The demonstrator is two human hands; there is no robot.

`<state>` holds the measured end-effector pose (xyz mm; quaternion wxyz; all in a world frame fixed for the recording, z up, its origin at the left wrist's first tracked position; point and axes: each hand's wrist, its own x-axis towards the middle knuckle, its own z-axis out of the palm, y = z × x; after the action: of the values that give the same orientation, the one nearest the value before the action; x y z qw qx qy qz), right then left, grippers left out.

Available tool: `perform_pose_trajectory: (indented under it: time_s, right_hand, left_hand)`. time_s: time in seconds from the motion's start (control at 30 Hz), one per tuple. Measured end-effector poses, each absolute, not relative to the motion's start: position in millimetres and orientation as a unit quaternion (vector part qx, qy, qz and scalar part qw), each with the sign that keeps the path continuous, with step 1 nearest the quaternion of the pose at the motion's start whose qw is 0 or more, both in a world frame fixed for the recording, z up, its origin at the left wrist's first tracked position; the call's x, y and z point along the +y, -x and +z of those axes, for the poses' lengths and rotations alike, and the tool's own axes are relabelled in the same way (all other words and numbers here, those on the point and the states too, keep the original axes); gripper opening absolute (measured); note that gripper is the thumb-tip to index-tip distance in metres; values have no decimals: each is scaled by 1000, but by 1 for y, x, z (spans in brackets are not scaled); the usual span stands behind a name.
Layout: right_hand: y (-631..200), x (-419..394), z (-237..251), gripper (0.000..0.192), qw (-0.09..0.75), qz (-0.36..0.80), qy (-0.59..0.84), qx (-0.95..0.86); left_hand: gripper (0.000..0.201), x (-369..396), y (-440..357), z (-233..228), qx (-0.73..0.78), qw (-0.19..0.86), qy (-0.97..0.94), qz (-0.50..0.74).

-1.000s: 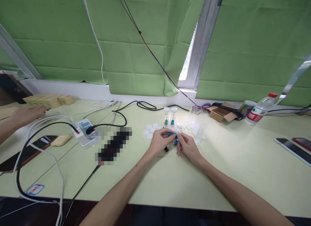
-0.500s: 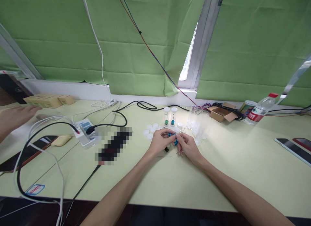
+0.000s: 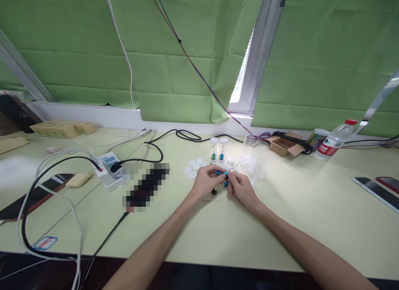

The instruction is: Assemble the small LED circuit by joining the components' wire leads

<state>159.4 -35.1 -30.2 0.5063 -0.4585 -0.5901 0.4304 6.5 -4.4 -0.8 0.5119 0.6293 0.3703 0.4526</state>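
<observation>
Through my remote feed, I see the small blue piece (image 3: 226,173) directly between my left hand (image 3: 205,181) and right hand (image 3: 241,187), pinched in both sets of fingertips, neither nearer, its long axis too hidden to tell.

Cannot make out the full shape of the blue parts (image 3: 226,183), small and half covered by left hand (image 3: 205,179) and right hand (image 3: 242,185). Cannot identify the pixelated dark item (image 3: 147,187) or the white blur (image 3: 18,172) cut by the left edge.
</observation>
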Motion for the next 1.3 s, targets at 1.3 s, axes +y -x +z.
perform_pose_trajectory:
  time_s: [1.3]
  right_hand:
    - [-159, -35, -32, 47, 515, 430, 455, -585]
  left_hand:
    - [18, -6, -6, 1, 379, 512, -628, 447]
